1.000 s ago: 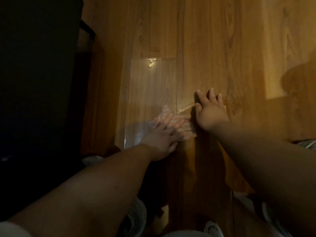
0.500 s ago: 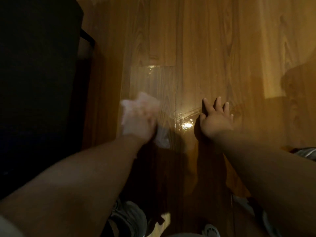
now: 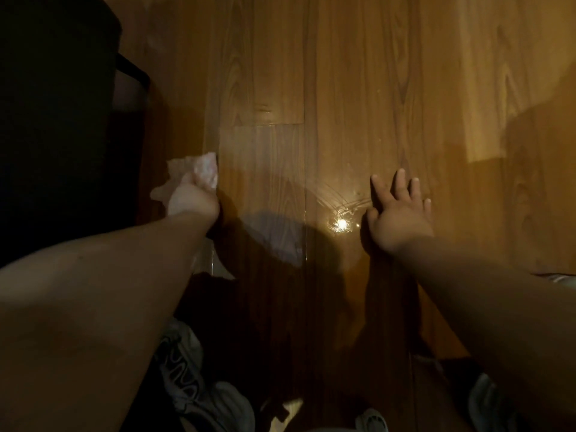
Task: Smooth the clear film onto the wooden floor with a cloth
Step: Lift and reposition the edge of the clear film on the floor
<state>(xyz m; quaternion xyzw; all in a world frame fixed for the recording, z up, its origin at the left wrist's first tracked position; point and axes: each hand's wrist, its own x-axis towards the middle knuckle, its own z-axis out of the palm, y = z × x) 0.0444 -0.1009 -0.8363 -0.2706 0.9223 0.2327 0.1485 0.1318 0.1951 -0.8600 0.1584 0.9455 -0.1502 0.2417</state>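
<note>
Two bare hands are showing: one left hand (image 3: 193, 201) and one right hand (image 3: 399, 213), each extending from one bare forearm. One crumpled pale pinkish-white cloth (image 3: 202, 169) is appearing, and one sheet of clear glossy film (image 3: 265, 169) is lying on one brown wooden plank floor (image 3: 436, 88). One large black piece of furniture (image 3: 56, 120) is filling the left edge. At least two grey shoes (image 3: 187, 381) are partly showing below, too dim to count surely.
</note>
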